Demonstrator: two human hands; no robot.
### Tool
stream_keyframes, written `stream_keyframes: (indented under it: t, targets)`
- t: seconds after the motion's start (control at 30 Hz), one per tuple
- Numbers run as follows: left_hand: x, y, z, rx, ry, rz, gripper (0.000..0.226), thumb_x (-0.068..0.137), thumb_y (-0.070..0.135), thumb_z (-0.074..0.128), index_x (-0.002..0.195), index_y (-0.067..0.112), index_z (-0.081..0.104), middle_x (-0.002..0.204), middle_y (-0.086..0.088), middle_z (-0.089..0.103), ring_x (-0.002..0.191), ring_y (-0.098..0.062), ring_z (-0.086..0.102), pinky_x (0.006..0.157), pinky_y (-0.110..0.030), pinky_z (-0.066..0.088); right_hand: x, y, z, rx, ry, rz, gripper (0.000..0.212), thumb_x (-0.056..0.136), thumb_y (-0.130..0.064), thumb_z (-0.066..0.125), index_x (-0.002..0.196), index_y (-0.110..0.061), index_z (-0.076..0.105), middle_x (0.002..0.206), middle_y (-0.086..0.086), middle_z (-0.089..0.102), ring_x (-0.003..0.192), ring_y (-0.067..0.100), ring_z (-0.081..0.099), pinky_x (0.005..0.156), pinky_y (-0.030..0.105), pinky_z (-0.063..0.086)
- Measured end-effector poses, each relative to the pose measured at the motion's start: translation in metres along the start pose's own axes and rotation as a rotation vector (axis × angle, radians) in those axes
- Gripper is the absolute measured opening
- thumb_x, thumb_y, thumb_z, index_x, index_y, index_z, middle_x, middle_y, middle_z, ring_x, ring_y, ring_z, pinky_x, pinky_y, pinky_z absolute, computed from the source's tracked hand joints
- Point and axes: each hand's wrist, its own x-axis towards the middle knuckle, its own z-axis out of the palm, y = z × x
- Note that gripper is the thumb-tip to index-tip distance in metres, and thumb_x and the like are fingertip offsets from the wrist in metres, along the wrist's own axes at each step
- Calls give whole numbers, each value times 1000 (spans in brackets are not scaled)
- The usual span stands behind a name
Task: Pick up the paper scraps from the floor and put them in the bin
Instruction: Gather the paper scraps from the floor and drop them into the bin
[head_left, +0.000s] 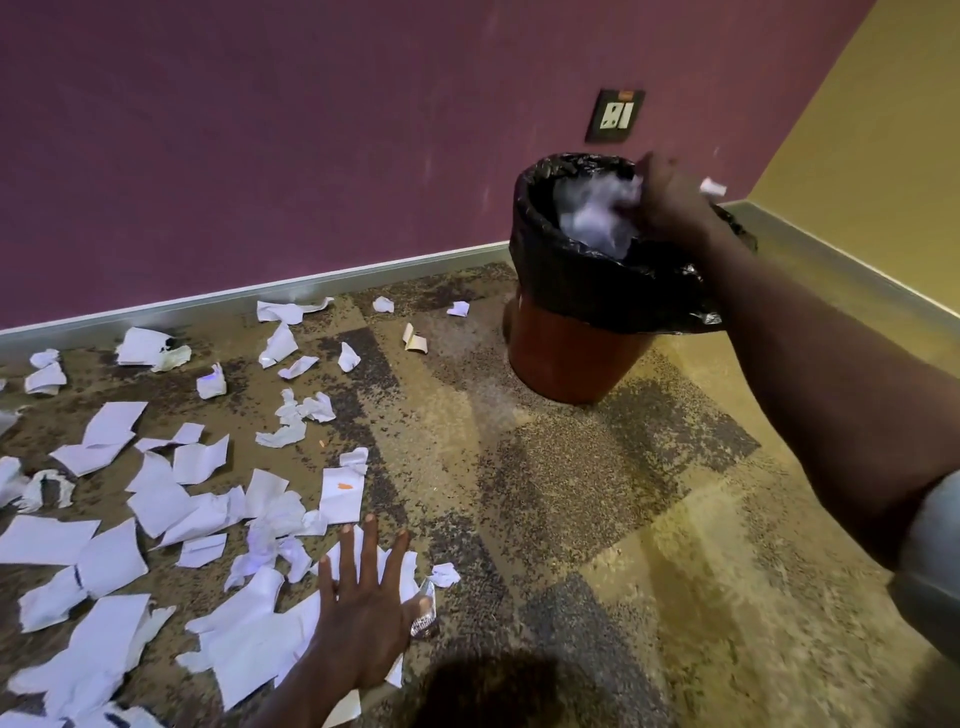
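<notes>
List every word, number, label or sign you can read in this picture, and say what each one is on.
No text here can be read.
Crinkled silvery wrapper beside the left hand: dark print, too blurred to read.
White paper scrap with an orange mark: a smudge, not lettering.
Dark-framed wall socket plate on the purple wall: no legible marking.
Orange bin with black plastic liner: no label visible.

Right hand (670, 195) motion-blurred over rim of orange bin with black liner (571, 353); grip unclear. White crumpled paper (597, 213) inside blurred. White paper scraps (31, 540) cut by picture's left edge.
</notes>
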Motion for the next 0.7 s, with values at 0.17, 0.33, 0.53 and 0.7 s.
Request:
stream_keyframes:
  t: [0.17,0.33,0.53,0.7]
  targets:
    - [7,-8,22,-90,-122,8,131,36,76,-47,153,29,-13,152,-16,-35,142,-39,-29,115,-56,-11,-1,9,-1,40,-178,-4,53,93,-31,66,138,-6,52,136,19,58,123,34,56,102,41,46]
    - [11,-9,25,-128,-159,10,95,71,80,-16,152,30,-17,154,-13,-36,141,-36,-33,114,-56,-14,-17,-12,-9,183,249,-123,31,90,-16,49,108,-5,70,106,11,71,92,21,66,75,23,53]
    - [14,-21,19,-289,-164,41,83,91,63,43,155,29,2,161,-7,-21,148,-30,-21,118,-52,-4,-101,-59,14,230,272,-446,27,91,-24,48,99,-11,70,90,0,70,75,11,63,67,26,56]
    - [-4,-39,5,-693,117,29,62,96,46,49,150,23,28,162,-1,14,151,-18,1,119,-41,17,-191,-81,91,74,-706,-593,52,91,-42,66,135,-18,50,121,5,60,97,9,58,84,28,54]
